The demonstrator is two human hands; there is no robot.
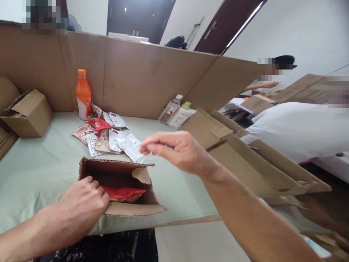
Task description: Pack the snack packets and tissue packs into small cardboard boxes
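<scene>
An open cardboard box [133, 210] lies near the table's front edge, and a red packet [124, 193] shows inside it. My left hand [84, 198] is closed over the box's left side, fingers curled inward; its fingertips are hidden, so I cannot tell whether they also touch the red packet. Beyond the box, my right hand [174, 151] has thumb and fingers pinched at the right edge of a white sachet [132, 146]. Left of this sachet is a loose pile of packets, among them a red packet [100, 124] and a white pouch [94, 145].
An orange drink bottle [83, 95] stands behind the pile. A clear bottle [170, 110] and a white bottle with green cap [182, 114] lean against the cardboard partition [136, 78]. Cardboard boxes [35, 112] flank the left; large flaps [253, 171] fill the right, near a co-worker's white sleeve [297, 127].
</scene>
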